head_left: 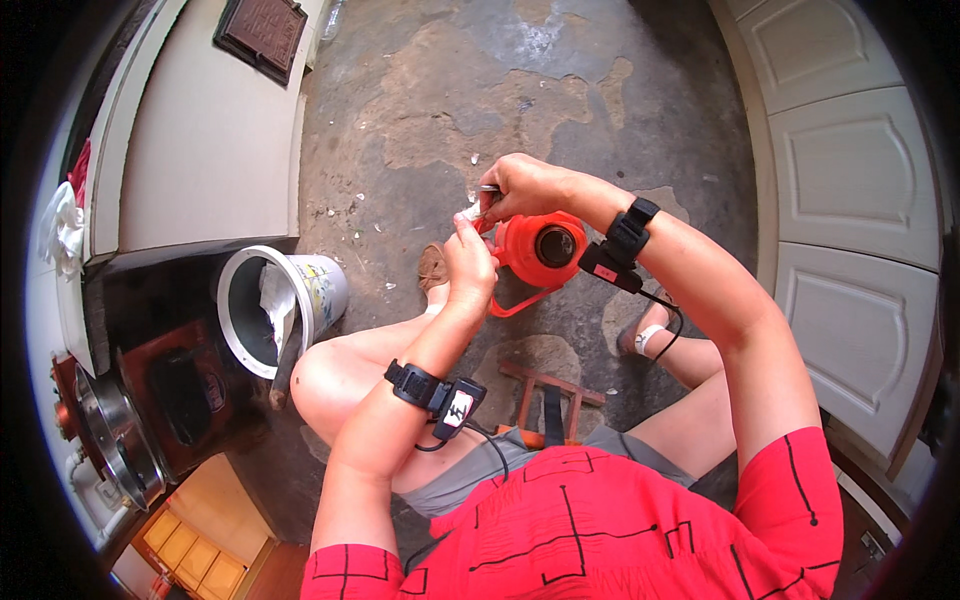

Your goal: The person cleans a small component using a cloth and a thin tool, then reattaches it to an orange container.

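Note:
A red plastic jug or vacuum flask (517, 247) with a dark round mouth stands on the floor between my feet, its carrying handle folded down towards me. My left hand (471, 262) is beside the flask, thumb and fingers pinching a small white piece (472, 211) against a red part. What that red part belongs to is partly hidden by my fingers. Just above, my right hand (525, 184) grips a small object with a thin metallic edge (490, 188) and touches the white piece. The kind of object is too covered to tell.
A white bucket (322, 289) with paper and a stick in it tilts left of my knee. A reddish stool frame (551, 401) shows between my legs. White cabinet doors (847, 172) line the right. Small white scraps (390, 285) dot the worn concrete floor (450, 97).

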`<state>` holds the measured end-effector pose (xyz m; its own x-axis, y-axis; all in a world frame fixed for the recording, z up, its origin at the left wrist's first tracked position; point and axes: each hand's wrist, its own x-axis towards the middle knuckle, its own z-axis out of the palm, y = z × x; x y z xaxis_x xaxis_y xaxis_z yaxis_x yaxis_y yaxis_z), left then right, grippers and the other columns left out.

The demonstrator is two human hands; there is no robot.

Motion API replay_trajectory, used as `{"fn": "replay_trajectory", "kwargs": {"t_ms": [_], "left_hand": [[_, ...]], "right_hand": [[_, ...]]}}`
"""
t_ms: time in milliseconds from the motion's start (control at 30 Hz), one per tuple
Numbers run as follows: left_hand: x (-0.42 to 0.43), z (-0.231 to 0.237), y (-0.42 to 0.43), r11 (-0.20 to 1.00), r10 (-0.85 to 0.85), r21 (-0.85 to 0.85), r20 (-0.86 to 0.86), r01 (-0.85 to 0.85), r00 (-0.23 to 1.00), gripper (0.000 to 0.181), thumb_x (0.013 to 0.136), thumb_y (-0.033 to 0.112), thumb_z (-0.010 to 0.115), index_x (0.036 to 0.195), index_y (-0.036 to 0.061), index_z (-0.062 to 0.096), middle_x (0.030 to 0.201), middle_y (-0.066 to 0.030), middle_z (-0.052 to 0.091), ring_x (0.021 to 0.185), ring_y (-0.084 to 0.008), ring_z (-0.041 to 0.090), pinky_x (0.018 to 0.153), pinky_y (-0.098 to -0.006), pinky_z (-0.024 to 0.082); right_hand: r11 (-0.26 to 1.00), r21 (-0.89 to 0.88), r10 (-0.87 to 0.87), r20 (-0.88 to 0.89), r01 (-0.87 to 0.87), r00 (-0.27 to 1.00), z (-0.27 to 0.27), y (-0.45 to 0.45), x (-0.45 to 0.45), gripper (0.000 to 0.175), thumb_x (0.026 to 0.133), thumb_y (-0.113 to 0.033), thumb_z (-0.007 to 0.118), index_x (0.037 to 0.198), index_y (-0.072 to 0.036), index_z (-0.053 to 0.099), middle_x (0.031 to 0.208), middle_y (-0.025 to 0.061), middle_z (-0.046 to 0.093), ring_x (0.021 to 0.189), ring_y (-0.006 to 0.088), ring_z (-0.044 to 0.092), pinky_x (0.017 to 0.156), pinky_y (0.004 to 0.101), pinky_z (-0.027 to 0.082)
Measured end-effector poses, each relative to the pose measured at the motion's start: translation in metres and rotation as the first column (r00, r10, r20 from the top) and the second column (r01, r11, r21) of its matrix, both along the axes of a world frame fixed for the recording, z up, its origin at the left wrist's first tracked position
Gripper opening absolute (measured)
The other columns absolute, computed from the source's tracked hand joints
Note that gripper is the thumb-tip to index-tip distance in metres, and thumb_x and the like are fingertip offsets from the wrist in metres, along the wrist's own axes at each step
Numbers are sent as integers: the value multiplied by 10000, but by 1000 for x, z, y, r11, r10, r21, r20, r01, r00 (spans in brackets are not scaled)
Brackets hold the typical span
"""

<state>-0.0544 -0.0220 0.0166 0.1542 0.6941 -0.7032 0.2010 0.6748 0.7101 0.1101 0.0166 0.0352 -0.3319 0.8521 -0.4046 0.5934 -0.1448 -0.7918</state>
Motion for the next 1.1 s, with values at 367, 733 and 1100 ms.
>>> {"fn": "replay_trajectory", "kwargs": {"t_ms": [367, 733, 1100], "left_hand": [[1, 5, 3, 997, 43, -69, 28, -41, 999, 552, 985, 482, 258, 1031, 55, 604, 728, -1, 473, 515, -88, 417, 391, -222, 329], [-2, 2, 3, 997, 0, -81, 13, 1, 1000, 545, 989, 464, 254, 1042, 37, 587, 725, -7, 474, 503, -89, 419, 392, -219, 336], [1, 2, 4, 998, -1, -62, 31, 3, 1000, 559, 991, 469, 238, 1024, 27, 578, 685, -17, 500, 459, -91, 415, 377, -222, 335]], "right_hand": [[964, -196, -206, -134, 178, 969, -2, -8, 1, 137, 685, -143, 698, 769, -36, 679, 668, 101, 656, 587, 146, 609, 556, 291, 488], [1000, -21, -4, 246, 9, 969, 9, 3, -2, 166, 657, -146, 720, 738, -17, 655, 618, 103, 632, 582, 188, 620, 550, 333, 477], [999, -19, -24, 290, 31, 957, 1, -3, 17, 145, 628, -133, 705, 712, -23, 661, 611, 109, 636, 536, 193, 604, 510, 310, 468]]}}
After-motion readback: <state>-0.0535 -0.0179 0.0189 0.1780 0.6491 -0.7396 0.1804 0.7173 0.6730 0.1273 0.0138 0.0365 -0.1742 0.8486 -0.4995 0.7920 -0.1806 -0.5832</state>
